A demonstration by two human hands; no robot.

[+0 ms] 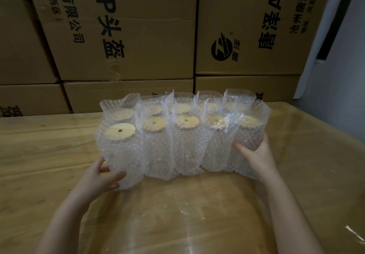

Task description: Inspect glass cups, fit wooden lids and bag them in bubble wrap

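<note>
Several glass cups in open bubble wrap bags (177,145) stand packed together in two rows on the table. Each cup carries a round wooden lid (120,131) with a small centre hole; the front-row lids (187,121) show plainly, the back ones are veiled by wrap. My left hand (100,176) presses against the leftmost bag, thumb on its front, fingers reaching round the side. My right hand (254,153) holds the rightmost bag (248,135) from the right, thumb across its front. The two hands squeeze the group between them.
The wooden table (49,147) is covered with clear plastic film that wrinkles near the front. Stacked brown cardboard cartons (126,36) with black print form a wall right behind the cups. A pale wall and floor gap lie at the far right.
</note>
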